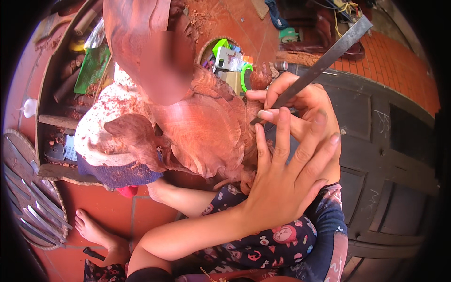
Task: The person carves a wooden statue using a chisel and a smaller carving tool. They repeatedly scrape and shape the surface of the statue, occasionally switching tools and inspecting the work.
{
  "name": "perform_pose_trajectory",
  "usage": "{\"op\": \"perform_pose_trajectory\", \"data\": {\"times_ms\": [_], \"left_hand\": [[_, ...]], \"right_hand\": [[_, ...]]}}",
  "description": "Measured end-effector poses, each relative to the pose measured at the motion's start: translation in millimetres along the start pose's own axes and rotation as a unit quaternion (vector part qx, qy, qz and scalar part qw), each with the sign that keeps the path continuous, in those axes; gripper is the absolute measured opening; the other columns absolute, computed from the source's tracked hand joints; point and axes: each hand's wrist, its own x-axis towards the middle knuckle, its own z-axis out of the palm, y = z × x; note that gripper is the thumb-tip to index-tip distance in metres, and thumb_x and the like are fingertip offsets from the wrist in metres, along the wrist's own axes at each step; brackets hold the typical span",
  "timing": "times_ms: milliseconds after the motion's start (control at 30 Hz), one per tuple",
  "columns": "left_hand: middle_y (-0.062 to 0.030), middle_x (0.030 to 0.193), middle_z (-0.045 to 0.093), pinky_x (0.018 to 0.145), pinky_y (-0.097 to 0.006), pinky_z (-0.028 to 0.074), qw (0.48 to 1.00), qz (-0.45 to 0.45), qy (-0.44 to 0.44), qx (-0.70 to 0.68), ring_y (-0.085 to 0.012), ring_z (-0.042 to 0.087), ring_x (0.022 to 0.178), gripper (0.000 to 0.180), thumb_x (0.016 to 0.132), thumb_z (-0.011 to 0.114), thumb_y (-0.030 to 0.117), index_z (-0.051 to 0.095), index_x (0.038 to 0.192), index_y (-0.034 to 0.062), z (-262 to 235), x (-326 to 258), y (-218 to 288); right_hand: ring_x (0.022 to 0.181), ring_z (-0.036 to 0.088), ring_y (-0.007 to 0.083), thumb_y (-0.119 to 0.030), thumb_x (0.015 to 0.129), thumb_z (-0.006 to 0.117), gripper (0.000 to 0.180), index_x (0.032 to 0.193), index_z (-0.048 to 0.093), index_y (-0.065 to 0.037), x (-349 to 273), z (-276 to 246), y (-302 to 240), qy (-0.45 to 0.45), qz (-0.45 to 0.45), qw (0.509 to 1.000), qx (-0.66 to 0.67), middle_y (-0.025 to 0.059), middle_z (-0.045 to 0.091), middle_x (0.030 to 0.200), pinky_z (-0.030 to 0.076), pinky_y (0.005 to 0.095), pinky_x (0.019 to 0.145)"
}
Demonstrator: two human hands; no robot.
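Note:
A large reddish-brown wood carving point(202, 131) fills the middle, with curved, grooved surfaces. My right hand point(319, 108) pinches a flat dark metal chisel point(324, 63) between thumb and fingers. The chisel slants from upper right down to the carving's right side, its lower tip close to the wood. Crossing in front of my right wrist, my left hand point(286, 164) has its fingers stretched and spread, with nothing seen in it. Its fingertips are near the chisel's lower end; whether they touch the wood I cannot tell.
Left of the carving lies a white cloth point(96, 124) strewn with shavings. A wooden box point(58, 121) of odds and ends stands beside it. Several chisels lie on a round tray point(11, 141) at lower left. A round basket point(203, 49) stands behind; a dark panelled door point(350, 101) lies right.

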Motion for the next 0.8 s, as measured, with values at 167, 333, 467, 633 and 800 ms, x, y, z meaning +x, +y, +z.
{"op": "perform_pose_trajectory", "data": {"times_ms": [167,333,467,633,800], "left_hand": [[-0.0305,0.154,0.014,0.104,-0.072,0.014,0.999,0.004,0.043,-0.003,-0.06,0.01,0.137,0.067,0.086,0.06,0.023,0.035,0.145,0.0033,7.7,0.6,-11.5],[-0.0324,0.153,0.013,0.102,-0.073,0.016,0.994,0.017,0.108,-0.029,-0.0613,0.012,0.135,0.067,0.084,0.059,0.017,0.035,0.145,0.0031,12.4,7.7,-9.1],[-0.0361,0.152,0.01,0.1,-0.075,0.016,0.988,0.003,0.155,-0.021,-0.0646,0.01,0.134,0.071,0.082,0.062,0.015,0.033,0.147,0.0054,12.9,9.2,-16.4],[-0.037,0.152,0.004,0.101,-0.075,0.015,0.984,-0.01,0.174,-0.049,-0.0655,0.006,0.133,0.073,0.082,0.064,0.016,0.032,0.147,0.0068,15.5,13.6,-15.3],[-0.042,0.148,0.004,0.105,-0.07,0.018,0.99,-0.017,0.135,-0.034,-0.0665,0.006,0.133,0.081,0.076,0.072,0.012,0.031,0.146,0.0067,9.4,9.3,-4.0]], "right_hand": [[0.098,0.067,0.0231,0.002,0.077,0.07,0.009,0.082,0.063,0.003,8.1,-2.0,-7.7,-0.046,0.082,0.994,-0.055,0.0077,0.065,0.079,0.053,0.0282,0.074],[0.074,0.063,0.015,-0.011,0.08,0.071,0.014,0.084,0.065,0.001,24.8,-13.2,-16.0,-0.137,0.08,0.98,-0.121,0.0078,0.066,0.077,0.051,0.0285,0.065],[0.061,0.065,0.0202,-0.017,0.077,0.073,0.02,0.081,0.067,0.001,46.9,-7.9,-10.6,-0.2,0.0,0.964,-0.177,0.0129,0.067,0.069,0.051,0.0325,0.058],[0.064,0.067,0.0204,-0.017,0.079,0.07,0.019,0.081,0.066,0.002,48.2,-6.9,-10.0,-0.189,0.006,0.956,-0.225,0.0116,0.068,0.072,0.052,0.0319,0.06],[0.07,0.07,0.0222,-0.016,0.079,0.066,0.019,0.085,0.065,0.002,40.0,-4.7,-20.4,-0.184,0.07,0.958,-0.209,0.0117,0.071,0.076,0.054,0.0316,0.064]]}}
